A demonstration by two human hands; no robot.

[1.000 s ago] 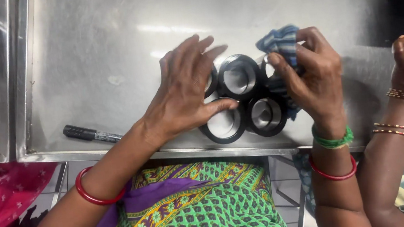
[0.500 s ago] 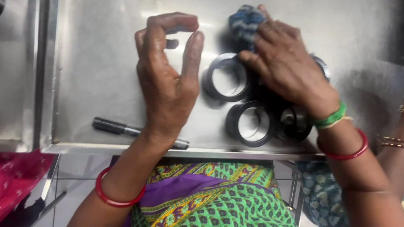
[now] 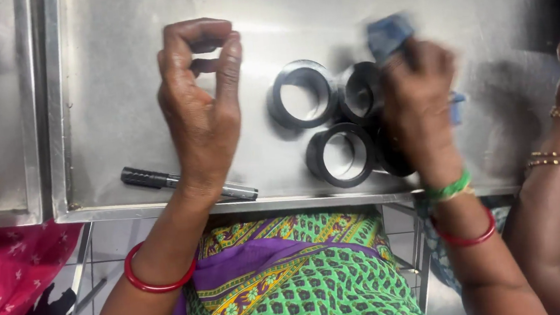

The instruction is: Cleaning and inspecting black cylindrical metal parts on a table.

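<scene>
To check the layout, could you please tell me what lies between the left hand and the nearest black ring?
In the head view, only bare steel tabletop separates the left hand from the nearest ring; the pen lies lower, under the wrist.

The person wears a green and purple patterned garment (image 3: 292, 279) with yellow trim. A red bangle (image 3: 158, 277) circles the left wrist; a green bangle (image 3: 448, 188) and a red bangle (image 3: 467, 234) circle the right.

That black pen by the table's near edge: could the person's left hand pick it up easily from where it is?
Probably yes. The left hand is raised with nothing in it, directly over the black pen; its wrist crosses the pen's middle. Nothing lies between them, and the black rings sit off to the right.
</scene>
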